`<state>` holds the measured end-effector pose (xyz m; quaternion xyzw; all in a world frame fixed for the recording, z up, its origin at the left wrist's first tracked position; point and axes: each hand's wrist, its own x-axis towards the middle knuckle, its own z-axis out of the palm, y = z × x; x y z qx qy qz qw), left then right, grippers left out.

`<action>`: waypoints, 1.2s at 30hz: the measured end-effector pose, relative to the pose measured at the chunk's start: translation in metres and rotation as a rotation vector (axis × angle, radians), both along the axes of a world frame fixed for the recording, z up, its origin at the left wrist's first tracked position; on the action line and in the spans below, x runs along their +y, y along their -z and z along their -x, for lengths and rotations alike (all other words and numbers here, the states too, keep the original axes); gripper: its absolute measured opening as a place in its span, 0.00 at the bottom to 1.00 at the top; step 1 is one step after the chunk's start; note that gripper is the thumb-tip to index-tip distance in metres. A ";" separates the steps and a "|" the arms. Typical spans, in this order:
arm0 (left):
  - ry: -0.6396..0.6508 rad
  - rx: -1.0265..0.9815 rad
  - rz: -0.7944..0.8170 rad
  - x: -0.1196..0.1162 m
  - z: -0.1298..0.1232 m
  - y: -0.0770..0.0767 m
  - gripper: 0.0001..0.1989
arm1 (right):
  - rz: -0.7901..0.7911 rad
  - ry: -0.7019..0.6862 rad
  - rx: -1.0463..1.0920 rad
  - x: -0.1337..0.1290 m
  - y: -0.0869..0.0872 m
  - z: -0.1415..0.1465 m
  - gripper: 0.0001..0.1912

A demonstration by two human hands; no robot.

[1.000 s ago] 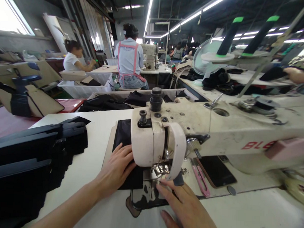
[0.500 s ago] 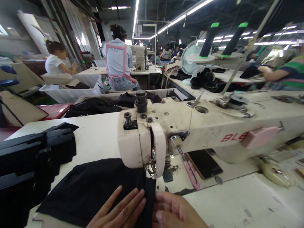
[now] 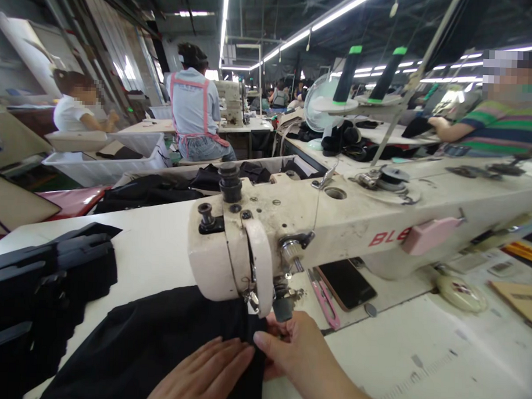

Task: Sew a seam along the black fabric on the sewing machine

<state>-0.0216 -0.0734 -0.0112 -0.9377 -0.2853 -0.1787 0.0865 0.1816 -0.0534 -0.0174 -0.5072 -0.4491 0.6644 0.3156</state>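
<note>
A piece of black fabric [image 3: 139, 335] lies on the white table, its right part under the head of the sewing machine [image 3: 222, 259]. My left hand [image 3: 205, 369] rests flat on the fabric, fingers stretched out and close together. Just right of it, my right hand [image 3: 299, 352] holds the fabric's right edge, thumb on top and fingers curled beside the presser area. The needle is hidden behind the machine head.
Stacked black pieces [image 3: 48, 291] lie at the left. A phone [image 3: 345, 284] and pink-handled thread snips [image 3: 326, 300] sit under the machine arm. Ahead stand a white bin [image 3: 110, 165] and a person in a pink-strapped apron [image 3: 193, 109]. Another person [image 3: 490, 129] works at right.
My right hand has moved forward along the fabric edge, closer to the presser area, and its thumb now presses on the edge. The view has shifted slightly to the right.
</note>
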 end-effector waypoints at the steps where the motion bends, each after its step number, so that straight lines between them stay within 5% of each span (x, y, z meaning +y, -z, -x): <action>1: -0.060 -0.094 0.143 0.005 -0.005 -0.004 0.19 | -0.017 0.004 -0.018 0.001 -0.001 0.000 0.06; 5: -0.306 -0.377 0.773 0.030 -0.027 -0.015 0.14 | -0.057 -0.007 -0.038 0.003 -0.005 0.000 0.06; 8: -0.373 -0.393 0.968 0.044 -0.034 -0.018 0.09 | -0.089 -0.011 -0.027 0.002 -0.007 0.000 0.05; 19: -0.446 -0.456 1.037 0.045 -0.034 -0.016 0.08 | -0.123 -0.033 -0.096 0.000 -0.005 -0.002 0.04; 21: -0.522 -0.494 1.020 0.044 -0.036 -0.012 0.08 | -0.310 -0.035 -0.266 -0.007 0.001 -0.005 0.09; 25: -0.645 -0.544 0.987 0.045 -0.042 -0.009 0.09 | -1.101 -0.171 -0.732 -0.020 0.013 -0.012 0.25; 27: -0.662 -0.540 0.991 0.048 -0.045 -0.012 0.10 | -1.273 -0.256 -0.815 -0.020 0.013 -0.014 0.24; 31: -0.682 -0.528 0.979 0.052 -0.048 -0.017 0.11 | -1.208 -0.393 -0.887 -0.013 0.006 -0.014 0.21; 36: -0.703 -0.551 0.911 0.054 -0.049 -0.014 0.09 | -1.141 -0.355 -0.857 -0.010 0.002 -0.012 0.27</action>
